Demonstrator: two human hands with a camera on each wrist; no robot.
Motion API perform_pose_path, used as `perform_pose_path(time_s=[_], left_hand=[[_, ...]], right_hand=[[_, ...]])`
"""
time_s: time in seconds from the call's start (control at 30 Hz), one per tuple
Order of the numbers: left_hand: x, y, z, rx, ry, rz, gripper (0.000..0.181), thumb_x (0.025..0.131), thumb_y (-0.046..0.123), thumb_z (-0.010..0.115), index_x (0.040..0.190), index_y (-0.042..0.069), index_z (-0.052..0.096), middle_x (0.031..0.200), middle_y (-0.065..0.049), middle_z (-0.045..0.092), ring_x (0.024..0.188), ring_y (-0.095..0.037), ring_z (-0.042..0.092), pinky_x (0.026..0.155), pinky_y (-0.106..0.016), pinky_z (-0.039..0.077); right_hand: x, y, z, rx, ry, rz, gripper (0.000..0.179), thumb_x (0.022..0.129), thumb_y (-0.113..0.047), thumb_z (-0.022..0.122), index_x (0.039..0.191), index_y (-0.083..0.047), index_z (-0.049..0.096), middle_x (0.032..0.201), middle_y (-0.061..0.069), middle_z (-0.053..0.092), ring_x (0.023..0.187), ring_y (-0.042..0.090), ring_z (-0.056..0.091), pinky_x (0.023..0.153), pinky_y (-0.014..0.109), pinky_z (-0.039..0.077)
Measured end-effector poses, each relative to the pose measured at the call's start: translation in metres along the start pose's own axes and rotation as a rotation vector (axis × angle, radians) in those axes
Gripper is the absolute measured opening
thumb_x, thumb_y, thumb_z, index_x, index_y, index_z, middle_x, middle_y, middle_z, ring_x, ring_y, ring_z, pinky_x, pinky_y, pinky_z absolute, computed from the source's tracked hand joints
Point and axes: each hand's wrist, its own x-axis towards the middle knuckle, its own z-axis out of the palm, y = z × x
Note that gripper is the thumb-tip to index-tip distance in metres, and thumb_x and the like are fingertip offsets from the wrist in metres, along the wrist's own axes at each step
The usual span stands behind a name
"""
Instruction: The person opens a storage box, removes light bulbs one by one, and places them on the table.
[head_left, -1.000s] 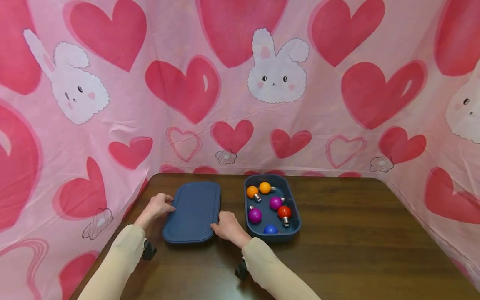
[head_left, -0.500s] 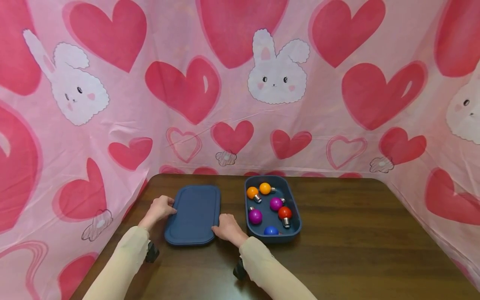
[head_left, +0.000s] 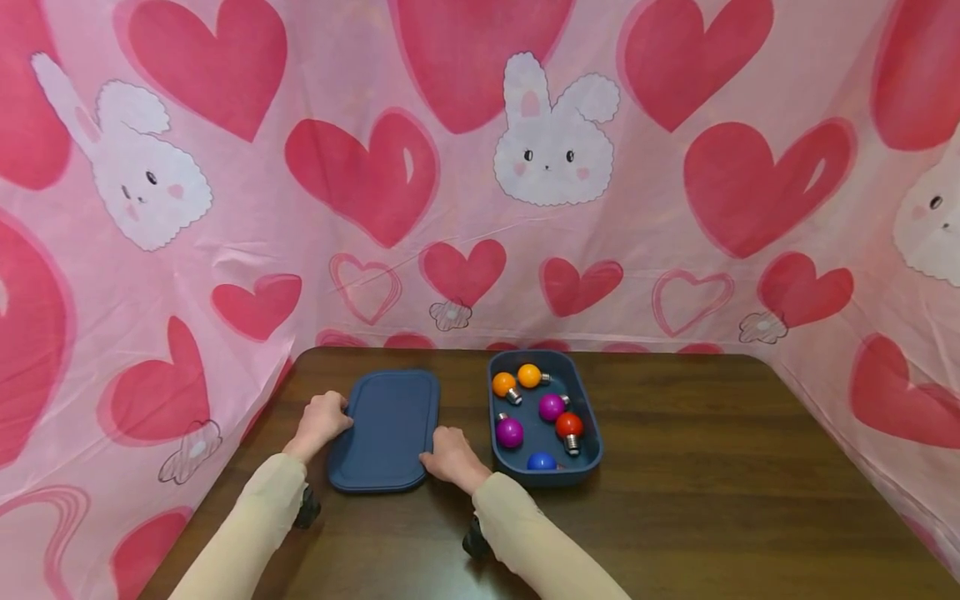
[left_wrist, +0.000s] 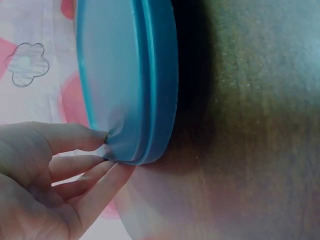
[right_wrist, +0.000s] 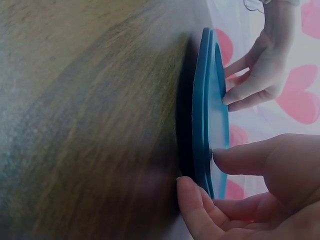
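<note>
A dark blue rounded rectangular lid [head_left: 384, 429] lies flat over the left part of the brown table. My left hand [head_left: 321, 423] pinches its left edge, thumb on top and fingers at the rim, as the left wrist view shows with the lid's raised border [left_wrist: 145, 80]. On the opposite edge, my right hand [head_left: 456, 458] grips the lid in the same way; in the right wrist view its thumb [right_wrist: 245, 156] presses the top face while the other fingers curl at the side. The far hand also shows there across the lid [right_wrist: 202, 107].
Just right of the lid stands a dark blue box [head_left: 592, 454] without a cover. Inside it are several round light bulbs: orange [head_left: 504, 384], purple [head_left: 551, 407], red [head_left: 568, 425] and blue [head_left: 542, 461]. A pink heart-and-rabbit cloth [head_left: 465, 208] hangs behind the table [head_left: 690, 467].
Between the first frame and the second, the lid's far edge came slightly toward me and the lid settled flatter, both hands moving with it. Since then hands and lid have hardly moved.
</note>
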Motion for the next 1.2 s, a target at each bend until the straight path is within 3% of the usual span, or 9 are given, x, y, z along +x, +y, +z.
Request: perform_pose_path(time_s=[0.23,0.7,0.93,1.2], left_hand=[[-0.001,0.004,0.003,0.030,0.032,-0.014,0.032,0.071,0.004,0.061,0.050,0.009,0.038,0.049,0.000,0.031,0.047,-0.017,0.037,0.042,-0.026,0.029],[-0.004,0.003,0.010,0.049,0.078,0.006,0.018,0.073,0.003,0.063,0.057,0.002,0.054,0.052,-0.007,0.046,0.048,-0.020,0.042,0.042,-0.028,0.035],[-0.003,0.000,0.009,0.047,0.046,0.044,0.016,0.075,0.007,0.064,0.061,0.001,0.058,0.052,-0.005,0.044,0.048,-0.018,0.042,0.043,-0.027,0.035],[-0.002,-0.005,0.006,0.041,0.037,0.081,0.014,0.077,0.013,0.065,0.075,-0.001,0.065,0.053,-0.004,0.048,0.049,-0.016,0.043,0.045,-0.027,0.037]], right_hand=[[0.004,-0.005,0.003,-0.086,-0.023,0.044,0.036,0.080,-0.025,0.064,0.096,0.007,0.059,0.093,0.015,0.056,0.078,0.025,0.052,0.070,0.035,0.047],[0.006,-0.007,0.007,-0.117,0.011,0.073,0.041,0.077,-0.025,0.068,0.101,0.007,0.057,0.096,0.016,0.054,0.081,0.028,0.054,0.074,0.035,0.048],[0.005,-0.004,0.003,-0.099,-0.036,0.075,0.030,0.079,-0.025,0.065,0.089,0.003,0.062,0.085,0.011,0.055,0.067,0.022,0.051,0.060,0.030,0.047],[-0.004,-0.001,-0.006,-0.066,0.007,-0.025,0.026,0.078,-0.025,0.065,0.083,0.000,0.060,0.079,0.010,0.057,0.066,0.023,0.052,0.057,0.031,0.045]])
